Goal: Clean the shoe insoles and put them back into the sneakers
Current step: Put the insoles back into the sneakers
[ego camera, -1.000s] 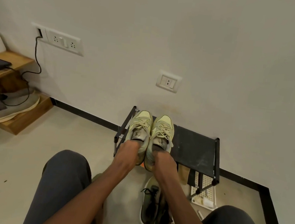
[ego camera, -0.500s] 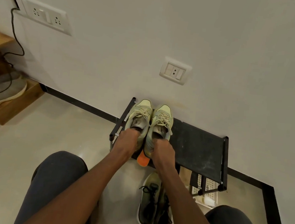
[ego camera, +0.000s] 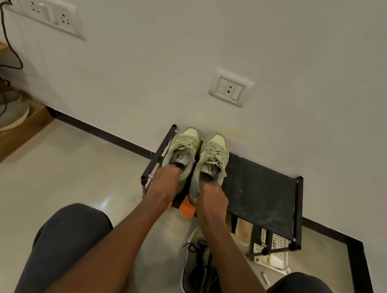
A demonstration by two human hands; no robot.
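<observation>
Two pale yellow-green sneakers stand side by side on the left end of a low black shoe rack (ego camera: pixel 257 189), toes toward the wall. My left hand (ego camera: pixel 165 181) grips the heel opening of the left sneaker (ego camera: pixel 183 149), fingers tucked inside. The collar of the right sneaker (ego camera: pixel 211 158) is held the same way by my right hand (ego camera: pixel 213 195). Its orange heel sole (ego camera: pixel 187 209) overhangs the rack's front edge. No insole is visible; the hands cover both shoe openings.
A dark pair of sneakers (ego camera: pixel 199 274) lies on the floor between my knees. Under the rack sit a tan sandal (ego camera: pixel 243 231) and a white perforated tray (ego camera: pixel 274 254). A wooden shelf (ego camera: pixel 7 139) with grey shoes stands at the left, with a black cable hanging from the wall socket.
Both sneakers have been pushed farther back on the rack, toward the wall. My hands stay at their heels. The camera has moved closer and turned right.
</observation>
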